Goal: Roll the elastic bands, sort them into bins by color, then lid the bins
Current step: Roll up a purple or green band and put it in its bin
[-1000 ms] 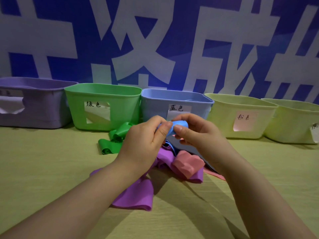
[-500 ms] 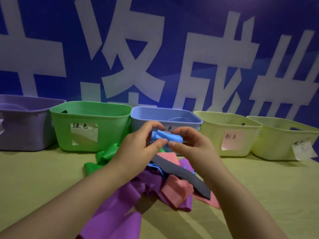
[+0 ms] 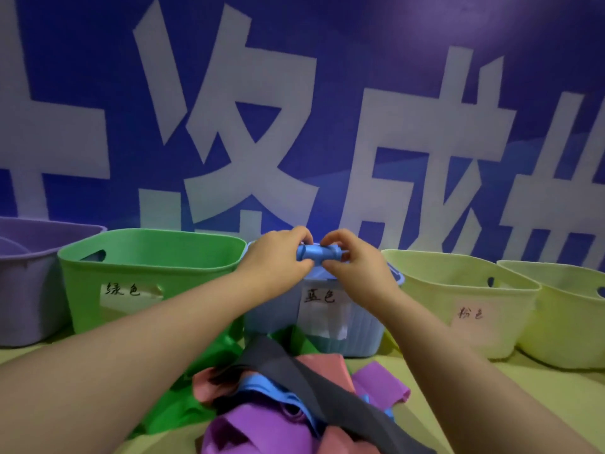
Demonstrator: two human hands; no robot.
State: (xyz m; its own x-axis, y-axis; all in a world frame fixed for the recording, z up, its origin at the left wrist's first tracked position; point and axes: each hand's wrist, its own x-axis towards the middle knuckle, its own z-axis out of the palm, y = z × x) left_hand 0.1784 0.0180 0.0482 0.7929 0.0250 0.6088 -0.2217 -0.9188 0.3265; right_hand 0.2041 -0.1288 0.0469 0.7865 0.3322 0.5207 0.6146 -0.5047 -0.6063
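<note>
Middle bin [image 3: 365, 322] stands before banner [image 3: 229, 126]; two bins [image 3: 147, 280] at its 9 o'clock, two more bins [image 3: 458, 299] at 3 o'clock. Band pile [image 3: 294, 404] on table [image 3: 540, 404] at its 6 o'clock; rolled band [image 3: 319, 252] above its near rim.

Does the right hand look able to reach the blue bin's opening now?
Probably yes: the right hand, holding the rolled blue band with the left hand, is just above the blue bin; nothing lies between.

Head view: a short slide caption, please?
Left hand and right hand hold a rolled blue band above the blue bin.
</note>
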